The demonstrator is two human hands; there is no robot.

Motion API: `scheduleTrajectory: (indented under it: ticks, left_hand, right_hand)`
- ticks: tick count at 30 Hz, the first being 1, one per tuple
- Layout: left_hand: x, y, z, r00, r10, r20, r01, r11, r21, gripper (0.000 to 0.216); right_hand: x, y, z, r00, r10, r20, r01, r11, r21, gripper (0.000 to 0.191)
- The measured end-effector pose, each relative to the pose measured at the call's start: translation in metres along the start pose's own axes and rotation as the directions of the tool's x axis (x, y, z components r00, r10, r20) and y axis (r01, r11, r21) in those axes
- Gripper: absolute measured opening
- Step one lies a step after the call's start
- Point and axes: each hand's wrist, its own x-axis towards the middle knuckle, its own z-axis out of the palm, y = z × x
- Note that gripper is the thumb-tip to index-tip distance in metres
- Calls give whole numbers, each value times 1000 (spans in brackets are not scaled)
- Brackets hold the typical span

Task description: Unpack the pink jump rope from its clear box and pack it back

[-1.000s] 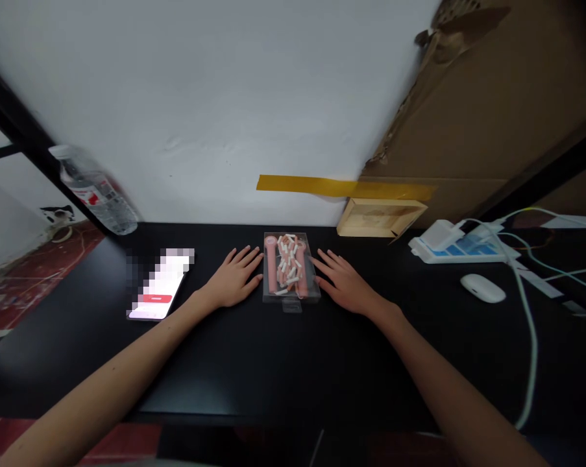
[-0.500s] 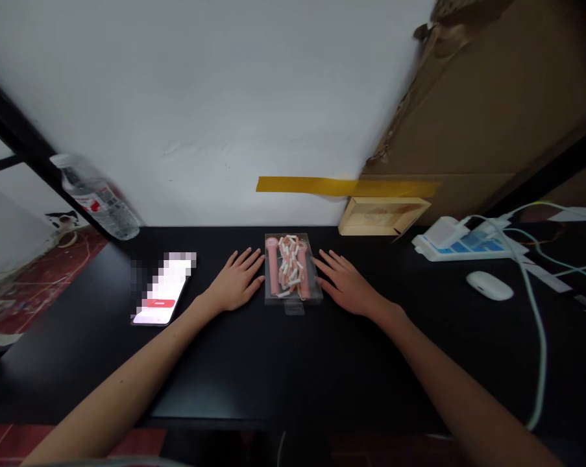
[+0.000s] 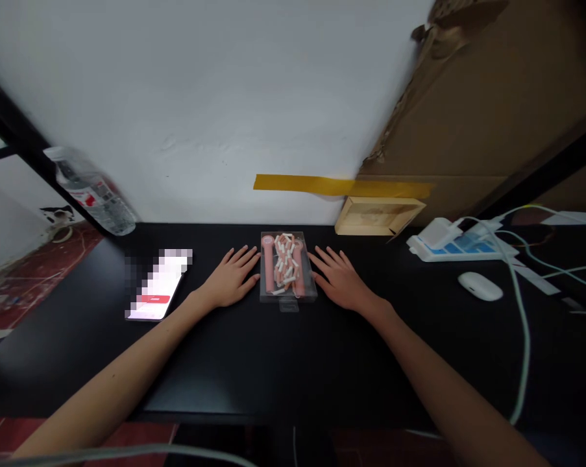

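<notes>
A clear plastic box (image 3: 266, 298) holding a beaded jump rope (image 3: 287, 263) is flanked on a black desk (image 3: 273, 363) by the left hand (image 3: 228, 280) and right hand (image 3: 339, 279), both empty, fingers spread, its probably light, slick, crushable walls best gripped gently along the long sides.

Hands (image 3: 228, 279) flat on table (image 3: 254, 370), clear box (image 3: 311, 295) between.

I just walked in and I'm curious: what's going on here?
A person's left hand and right hand rest palm-down on a black desk, flanking a clear box with pink handles and white pieces inside. Neither grips it; whether either touches it is unclear. A lit phone lies left of the hands, a white mouse to their right.
</notes>
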Motion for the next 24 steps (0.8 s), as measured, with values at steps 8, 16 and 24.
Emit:
scheduleTrajectory:
  ticks: [8,16,24]
  left_hand:
    - [0,1,1,1000,-19,-12,19,1000,0,58]
    - [0,0,6,1000,-8,-28,8,1000,19,58]
    - [1,-1,5,1000,-5,-22,6,1000,25,58]
  right_hand:
    - [0,5,-3,999,-16,42,15,999,31,68]
    - [-3,5,-1,999,-18,33,17,1000,25,71]
    - [-4,8,5,999,-35,18,35,999,-6,69]
